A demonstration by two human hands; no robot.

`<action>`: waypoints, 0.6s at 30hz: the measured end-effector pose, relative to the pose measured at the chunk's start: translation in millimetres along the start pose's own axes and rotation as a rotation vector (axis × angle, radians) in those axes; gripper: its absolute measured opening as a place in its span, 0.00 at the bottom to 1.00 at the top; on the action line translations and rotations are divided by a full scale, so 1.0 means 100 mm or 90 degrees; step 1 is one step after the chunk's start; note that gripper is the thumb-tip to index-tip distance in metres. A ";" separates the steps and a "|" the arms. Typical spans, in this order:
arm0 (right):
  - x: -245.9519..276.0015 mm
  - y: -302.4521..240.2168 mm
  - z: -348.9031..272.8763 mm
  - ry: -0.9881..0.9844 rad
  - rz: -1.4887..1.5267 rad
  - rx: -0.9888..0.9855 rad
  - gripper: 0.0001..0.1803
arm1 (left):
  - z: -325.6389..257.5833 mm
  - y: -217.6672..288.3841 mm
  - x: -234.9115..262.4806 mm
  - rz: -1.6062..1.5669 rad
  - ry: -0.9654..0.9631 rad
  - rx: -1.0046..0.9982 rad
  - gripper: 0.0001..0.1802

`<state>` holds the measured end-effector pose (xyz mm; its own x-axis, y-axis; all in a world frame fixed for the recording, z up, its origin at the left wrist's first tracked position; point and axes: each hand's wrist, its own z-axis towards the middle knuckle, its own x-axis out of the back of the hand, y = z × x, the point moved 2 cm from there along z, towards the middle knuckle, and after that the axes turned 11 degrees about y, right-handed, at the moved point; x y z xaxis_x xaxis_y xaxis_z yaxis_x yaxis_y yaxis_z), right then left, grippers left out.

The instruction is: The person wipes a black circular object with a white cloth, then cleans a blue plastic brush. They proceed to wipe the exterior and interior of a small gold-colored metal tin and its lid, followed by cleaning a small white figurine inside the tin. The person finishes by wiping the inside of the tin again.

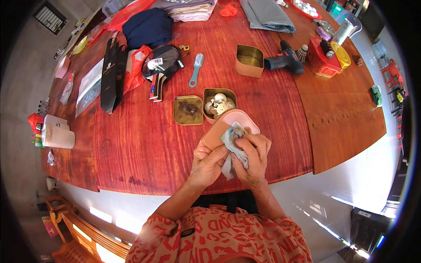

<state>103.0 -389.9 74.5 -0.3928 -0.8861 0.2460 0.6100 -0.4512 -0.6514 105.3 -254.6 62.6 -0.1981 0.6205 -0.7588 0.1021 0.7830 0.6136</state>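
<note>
Between two hands (232,160), one pink lid (223,127), one cloth (233,147)

A: Clothing?
B: Orange-red top, cream block lettering printed all over, small dark round patch at chest. Short sleeves, 2 bare forearms.
A: Hands?
B: left hand (209,163), right hand (255,158): no gloves.

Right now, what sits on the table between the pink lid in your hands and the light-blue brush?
In the head view, two open tins: one with a dark-stained bottom, one holding small round pieces.
</note>
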 end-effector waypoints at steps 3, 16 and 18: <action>-0.13 -0.04 0.08 0.060 -0.050 0.056 0.19 | -0.08 0.06 0.08 -0.001 -0.060 -0.005 0.22; -0.32 -0.37 0.10 0.000 0.026 0.189 0.14 | -0.33 0.21 0.25 0.007 -0.145 -0.113 0.24; -0.31 -0.52 0.11 -0.020 0.060 0.197 0.11 | -0.37 0.26 0.32 0.072 -0.152 -0.115 0.23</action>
<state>90.7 -340.4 108.9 -0.3061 -0.9264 0.2193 0.8247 -0.3731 -0.4251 65.5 -216.3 62.5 0.0407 0.7132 -0.6997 -0.0682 0.7007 0.7102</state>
